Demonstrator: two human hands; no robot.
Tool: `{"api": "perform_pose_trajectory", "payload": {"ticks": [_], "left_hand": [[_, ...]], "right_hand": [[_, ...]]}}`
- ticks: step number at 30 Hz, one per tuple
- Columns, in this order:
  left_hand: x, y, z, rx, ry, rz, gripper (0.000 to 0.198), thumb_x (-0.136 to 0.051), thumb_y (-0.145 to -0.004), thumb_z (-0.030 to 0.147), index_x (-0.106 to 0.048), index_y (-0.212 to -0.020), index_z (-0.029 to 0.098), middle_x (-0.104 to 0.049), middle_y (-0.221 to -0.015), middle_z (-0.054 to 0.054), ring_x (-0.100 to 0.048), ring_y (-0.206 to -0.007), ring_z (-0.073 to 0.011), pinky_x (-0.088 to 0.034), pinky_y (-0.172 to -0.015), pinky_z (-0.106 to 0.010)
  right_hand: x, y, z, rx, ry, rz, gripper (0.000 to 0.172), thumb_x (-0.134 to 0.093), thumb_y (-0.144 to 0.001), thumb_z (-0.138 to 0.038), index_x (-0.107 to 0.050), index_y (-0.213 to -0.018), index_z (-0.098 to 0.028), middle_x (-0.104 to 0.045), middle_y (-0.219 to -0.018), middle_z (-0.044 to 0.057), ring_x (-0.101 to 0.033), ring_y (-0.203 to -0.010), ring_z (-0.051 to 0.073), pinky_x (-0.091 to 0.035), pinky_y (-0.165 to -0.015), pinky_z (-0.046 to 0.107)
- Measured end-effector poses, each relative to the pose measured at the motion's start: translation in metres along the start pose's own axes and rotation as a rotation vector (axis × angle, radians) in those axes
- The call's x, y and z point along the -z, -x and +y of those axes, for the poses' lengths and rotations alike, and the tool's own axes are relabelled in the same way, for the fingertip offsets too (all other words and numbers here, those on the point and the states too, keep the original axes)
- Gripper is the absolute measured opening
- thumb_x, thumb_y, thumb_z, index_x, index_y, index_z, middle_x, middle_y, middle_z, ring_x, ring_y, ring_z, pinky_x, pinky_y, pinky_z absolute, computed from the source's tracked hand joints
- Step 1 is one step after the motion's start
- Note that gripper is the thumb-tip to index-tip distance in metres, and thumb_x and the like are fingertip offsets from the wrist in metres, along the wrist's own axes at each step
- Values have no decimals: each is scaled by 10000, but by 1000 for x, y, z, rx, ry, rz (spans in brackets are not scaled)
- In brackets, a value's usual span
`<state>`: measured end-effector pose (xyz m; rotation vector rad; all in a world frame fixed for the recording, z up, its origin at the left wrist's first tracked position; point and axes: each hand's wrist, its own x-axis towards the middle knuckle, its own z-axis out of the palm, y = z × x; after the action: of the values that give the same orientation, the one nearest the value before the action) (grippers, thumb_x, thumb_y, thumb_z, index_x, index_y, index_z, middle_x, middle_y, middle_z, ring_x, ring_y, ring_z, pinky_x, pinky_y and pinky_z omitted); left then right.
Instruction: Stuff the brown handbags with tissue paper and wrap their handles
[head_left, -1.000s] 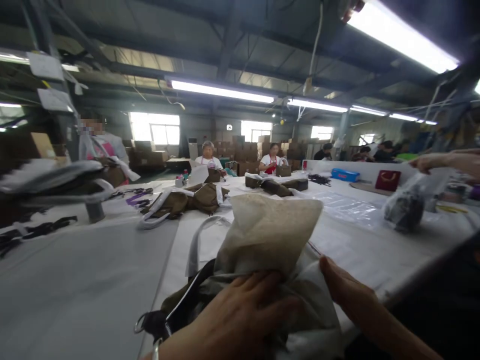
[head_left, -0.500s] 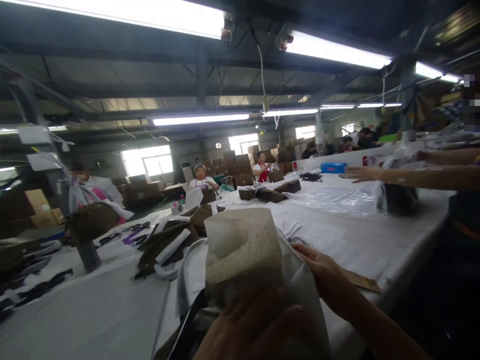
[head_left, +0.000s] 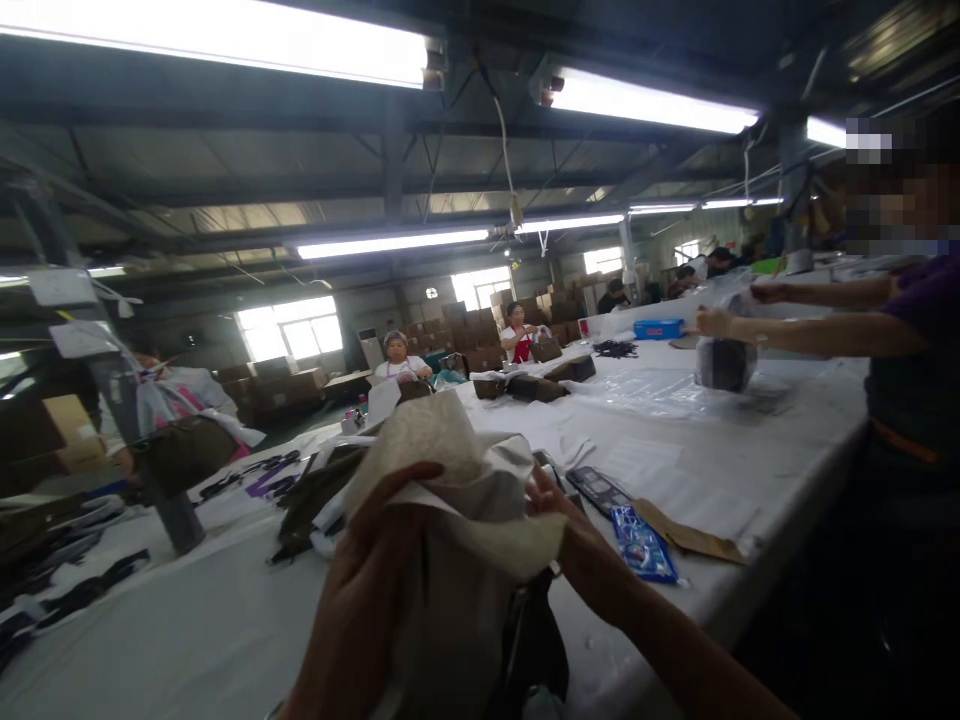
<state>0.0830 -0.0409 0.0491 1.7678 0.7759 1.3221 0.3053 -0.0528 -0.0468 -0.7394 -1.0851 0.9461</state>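
Observation:
My left hand (head_left: 358, 590) is closed on a pale cloth bag (head_left: 457, 500), lifted in front of me over the long white table (head_left: 187, 620). From the other side my right hand (head_left: 581, 545) grips the same cloth, its fingers tucked into the folds. A dark strap or handle (head_left: 532, 640) hangs below the bag. Just right of my right hand lie a dark flat device (head_left: 598, 487), a blue packet (head_left: 642, 545) and a brown paper piece (head_left: 686, 540).
Dark brown bags (head_left: 315, 490) lie further along the table, more bags (head_left: 536, 385) beyond. A person at right holds a plastic-wrapped dark bag (head_left: 724, 360). Other people work across the table. A blue box (head_left: 658, 328) sits far right; cartons stack behind.
The bag has risen and been crumpled between both hands. My left hand now wraps its left side, and my right hand has closed on it. The view swung right, showing the items on the table.

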Motion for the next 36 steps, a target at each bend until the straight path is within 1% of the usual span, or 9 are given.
{"api": "perform_pose_trajectory", "payload": {"ticks": [4,8,12,15,19,24,27,32,36], "left_hand": [[4,-23,-5,111,78,55,487,-606,-886,538,-645,-1231,196,-724,-1129,-58,-689,-995,-249,-572,-724,-277],[12,-36,-16,84,-33,-117,498,-593,-879,562,-680,-1158,159,-740,-1021,-80,-689,-930,-254,-556,-748,-314],[27,-36,-14,-347,-765,230,340,-576,-886,438,-698,-1115,218,-716,-1029,-60,-673,-887,-252,-504,-763,-341],[30,-22,-8,-409,-955,451,349,-597,-898,421,-622,-1192,235,-700,-900,-23,-676,-751,-203,-496,-663,-290],[20,2,-14,-398,-728,93,509,-604,-921,497,-463,-1366,293,-726,-1154,-52,-741,-944,-218,-599,-760,-293],[15,3,-49,-636,-861,-214,1162,-786,-733,605,-73,-1602,312,-232,-1644,-205,-295,-1470,-454,-439,-1067,-638],[20,-3,-65,-548,-744,-274,1082,-769,-812,431,-46,-1605,297,-324,-1611,-193,-345,-1458,-416,-421,-1101,-608],[29,-3,-72,-342,-516,-330,770,-565,-922,186,-185,-1587,269,-464,-1547,-117,-497,-1383,-297,-483,-1098,-434],[24,11,-78,-476,-496,-383,802,-598,-884,159,-214,-1570,315,-438,-1568,-105,-460,-1413,-293,-438,-1141,-451]], "right_hand": [[-24,-11,-15,-82,18,-288,1023,-839,-731,-497,-265,-1562,-334,-390,-1579,119,-593,-1216,262,-474,-1017,412],[-38,-28,-25,-112,199,-380,777,-836,-688,-307,-513,-1392,-249,-710,-1134,72,-653,-837,198,-533,-827,358],[-44,-39,-12,-78,196,-297,536,-704,-742,-236,-574,-1260,-188,-709,-904,22,-645,-746,183,-531,-729,316],[-49,-34,-1,19,271,-191,559,-608,-730,-140,-540,-1281,-209,-696,-851,-14,-643,-771,187,-509,-680,272],[-60,-17,-2,161,365,-135,400,-571,-744,-74,-617,-1127,-179,-679,-861,-4,-621,-840,188,-484,-693,249],[-58,-1,-8,-40,-80,-584,365,-689,-870,-217,-602,-1223,-189,-695,-1107,56,-650,-1054,224,-508,-906,316],[-42,1,-13,-151,-134,-696,477,-671,-914,-262,-556,-1377,-240,-687,-1230,61,-618,-1202,234,-465,-1027,354],[-23,1,-22,72,820,-357,316,-578,-950,-409,-739,-1102,-184,-738,-1067,107,-666,-1066,315,-499,-943,425],[-18,0,-8,25,1344,-384,316,-713,-783,-356,-742,-1027,-158,-724,-1049,173,-675,-973,385,-528,-852,485]]}}
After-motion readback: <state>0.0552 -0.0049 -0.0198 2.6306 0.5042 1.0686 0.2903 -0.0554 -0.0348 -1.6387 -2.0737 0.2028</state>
